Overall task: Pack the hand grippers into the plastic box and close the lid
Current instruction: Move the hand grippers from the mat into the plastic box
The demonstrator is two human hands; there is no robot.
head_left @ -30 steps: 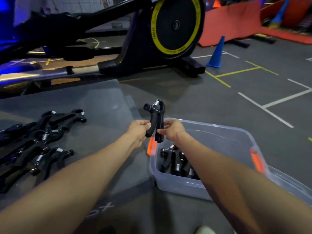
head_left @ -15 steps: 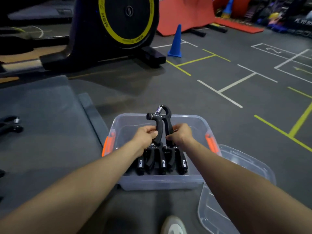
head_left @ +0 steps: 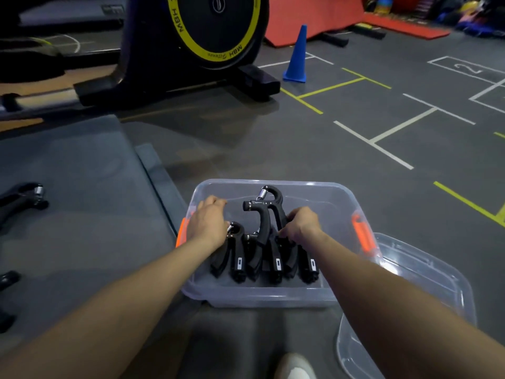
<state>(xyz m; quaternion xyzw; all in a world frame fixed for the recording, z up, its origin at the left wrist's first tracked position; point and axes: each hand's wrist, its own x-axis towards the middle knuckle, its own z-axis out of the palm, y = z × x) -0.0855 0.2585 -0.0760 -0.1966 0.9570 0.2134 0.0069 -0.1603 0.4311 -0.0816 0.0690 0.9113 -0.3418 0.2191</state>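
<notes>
While my right hand pinches the raised hand gripper over the plastic box, my left hand, fingers loosely curled, touches a packed gripper.

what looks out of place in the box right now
One hand gripper stands upright, its spring end above the row of grippers lying flat in the plastic box; the right hand holds its handle. Nothing else stands out.

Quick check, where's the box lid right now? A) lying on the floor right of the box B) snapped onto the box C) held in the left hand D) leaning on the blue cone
A: the clear lid lies flat on the floor beside the open plastic box, under the right forearm.
</notes>
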